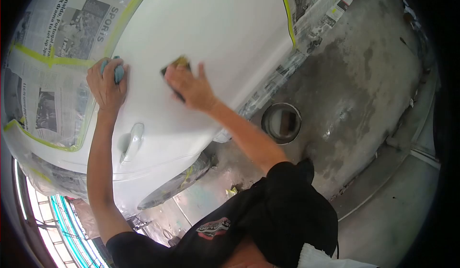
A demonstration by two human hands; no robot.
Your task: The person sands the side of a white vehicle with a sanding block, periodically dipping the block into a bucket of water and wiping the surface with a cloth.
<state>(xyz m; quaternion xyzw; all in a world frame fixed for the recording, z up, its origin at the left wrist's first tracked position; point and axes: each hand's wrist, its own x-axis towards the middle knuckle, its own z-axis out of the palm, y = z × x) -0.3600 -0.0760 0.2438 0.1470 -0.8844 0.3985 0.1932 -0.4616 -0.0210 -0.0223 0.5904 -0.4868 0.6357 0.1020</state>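
A white car door panel (pixel 225 23) fills the upper middle of the head view. My right hand (pixel 191 87) is closed over a dark, yellow-topped sanding pad (pixel 182 61), which rests against the panel; the hand is slightly blurred. To the left, my left hand (pixel 108 86) grips a crumpled light-blue cloth (pixel 119 73) at the panel's edge, beside the masked window. Below the two hands, the white door handle (pixel 133 141) stands out from the door. My fingers partly hide both the pad and the cloth.
Newspaper masking (pixel 72 23) held by yellow-green tape (pixel 50 59) covers the window area, with more newspaper along the panel's right side. A round bucket (pixel 281 122) of liquid stands on the wet, stained concrete floor (pixel 350 86). A wrapped wheel (pixel 177 186) is lower down.
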